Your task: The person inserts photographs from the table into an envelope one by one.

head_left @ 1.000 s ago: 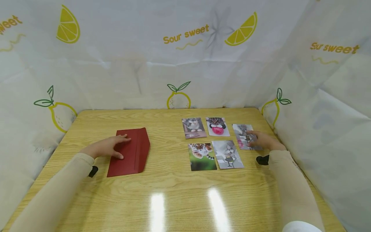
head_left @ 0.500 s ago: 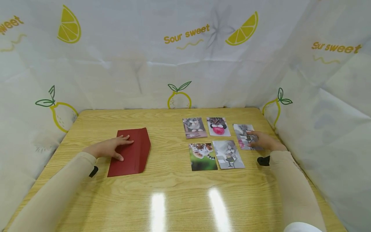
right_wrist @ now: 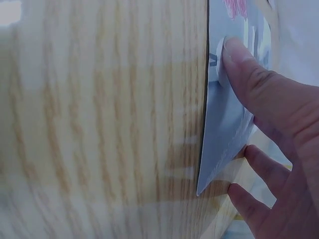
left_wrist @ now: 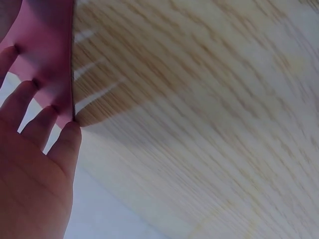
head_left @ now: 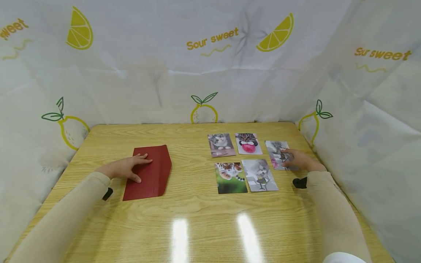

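A red envelope [head_left: 151,182] lies on the left of the table, its flap side to the right. My left hand [head_left: 126,168] rests on it with fingers spread; the left wrist view shows the fingertips [left_wrist: 72,128] at the envelope's edge. On the right, my right hand [head_left: 302,160] lies over the outermost photo card [head_left: 275,149], a greyish one with a pink patch. In the right wrist view the thumb [right_wrist: 244,64] touches the card's face, while other fingers [right_wrist: 266,169] reach down past its far edge to the tabletop. The hand covers part of this card.
Beside that card lie a kitten photo card [head_left: 222,150], a tabby cat card with a pink ball [head_left: 249,148], a tiger cub card [head_left: 231,186] and another greyish card [head_left: 260,175]. Lemon-printed white sheeting [head_left: 148,91] stands behind and beside the wooden table [head_left: 197,226].
My left hand's fingers have slid slightly to the right over the envelope. My right hand stays on the same card, and the cards lie as before.
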A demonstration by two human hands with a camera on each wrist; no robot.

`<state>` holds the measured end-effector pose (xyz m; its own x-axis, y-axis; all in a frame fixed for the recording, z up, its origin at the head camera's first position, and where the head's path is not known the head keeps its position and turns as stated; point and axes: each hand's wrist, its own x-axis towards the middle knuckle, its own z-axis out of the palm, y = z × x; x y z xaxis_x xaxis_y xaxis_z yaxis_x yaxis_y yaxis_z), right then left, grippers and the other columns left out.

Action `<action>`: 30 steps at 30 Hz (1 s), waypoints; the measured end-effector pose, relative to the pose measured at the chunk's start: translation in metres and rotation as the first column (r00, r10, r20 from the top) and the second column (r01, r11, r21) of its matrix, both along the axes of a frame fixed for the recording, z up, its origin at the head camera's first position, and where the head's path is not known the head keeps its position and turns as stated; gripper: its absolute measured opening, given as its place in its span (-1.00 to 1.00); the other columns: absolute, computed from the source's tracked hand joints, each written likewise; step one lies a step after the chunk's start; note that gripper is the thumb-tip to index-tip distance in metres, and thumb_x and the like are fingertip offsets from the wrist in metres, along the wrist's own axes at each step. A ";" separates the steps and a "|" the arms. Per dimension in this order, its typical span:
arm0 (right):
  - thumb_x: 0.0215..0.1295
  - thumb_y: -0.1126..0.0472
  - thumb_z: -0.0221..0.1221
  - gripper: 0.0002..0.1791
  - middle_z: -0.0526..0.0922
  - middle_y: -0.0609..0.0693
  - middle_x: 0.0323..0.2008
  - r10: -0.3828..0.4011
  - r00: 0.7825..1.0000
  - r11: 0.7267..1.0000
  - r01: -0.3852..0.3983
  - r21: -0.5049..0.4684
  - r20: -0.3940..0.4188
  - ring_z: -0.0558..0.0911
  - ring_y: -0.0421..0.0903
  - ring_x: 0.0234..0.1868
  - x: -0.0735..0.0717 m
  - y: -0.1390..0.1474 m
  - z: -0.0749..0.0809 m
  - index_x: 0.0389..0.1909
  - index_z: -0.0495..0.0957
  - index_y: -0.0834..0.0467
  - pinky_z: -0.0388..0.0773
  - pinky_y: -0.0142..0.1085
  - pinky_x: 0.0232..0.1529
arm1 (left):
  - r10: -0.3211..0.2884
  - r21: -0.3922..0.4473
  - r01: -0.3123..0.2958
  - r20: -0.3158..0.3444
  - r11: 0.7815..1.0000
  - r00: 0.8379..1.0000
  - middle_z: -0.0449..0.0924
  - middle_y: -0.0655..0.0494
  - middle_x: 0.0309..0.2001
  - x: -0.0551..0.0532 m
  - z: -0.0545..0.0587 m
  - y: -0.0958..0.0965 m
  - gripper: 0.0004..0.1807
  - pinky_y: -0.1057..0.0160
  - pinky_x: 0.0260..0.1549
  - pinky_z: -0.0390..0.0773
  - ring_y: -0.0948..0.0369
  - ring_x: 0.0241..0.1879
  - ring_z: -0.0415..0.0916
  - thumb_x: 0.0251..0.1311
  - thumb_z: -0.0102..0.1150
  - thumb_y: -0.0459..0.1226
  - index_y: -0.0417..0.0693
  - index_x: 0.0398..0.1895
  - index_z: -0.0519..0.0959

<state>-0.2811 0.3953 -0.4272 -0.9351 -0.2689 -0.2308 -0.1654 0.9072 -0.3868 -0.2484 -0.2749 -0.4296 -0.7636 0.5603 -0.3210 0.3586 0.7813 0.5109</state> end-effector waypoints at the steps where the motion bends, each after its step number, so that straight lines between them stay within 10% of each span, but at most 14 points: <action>1: 0.20 0.13 0.32 -0.23 0.18 0.58 0.29 -0.001 1.000 1.000 0.001 0.002 -0.001 0.15 0.53 0.31 0.000 0.000 0.000 0.33 0.27 0.41 0.13 0.31 0.28 | 0.002 0.001 -0.002 0.002 1.000 1.000 -0.15 -0.30 0.51 0.000 0.001 0.001 -0.11 -0.26 0.29 0.16 -0.36 0.45 -0.31 0.06 0.40 -0.14 -0.11 0.46 0.22; 30: 0.17 0.14 0.34 -0.22 0.18 0.54 0.31 -0.016 1.000 1.000 0.016 0.005 0.003 0.13 0.52 0.32 -0.004 0.001 -0.005 0.32 0.26 0.42 0.13 0.29 0.30 | -0.035 -0.072 0.035 -0.004 0.997 0.999 -0.16 -0.24 0.53 -0.016 0.004 0.052 -0.14 -0.22 0.32 0.16 -0.28 0.48 -0.30 0.11 0.38 -0.18 -0.07 0.47 0.21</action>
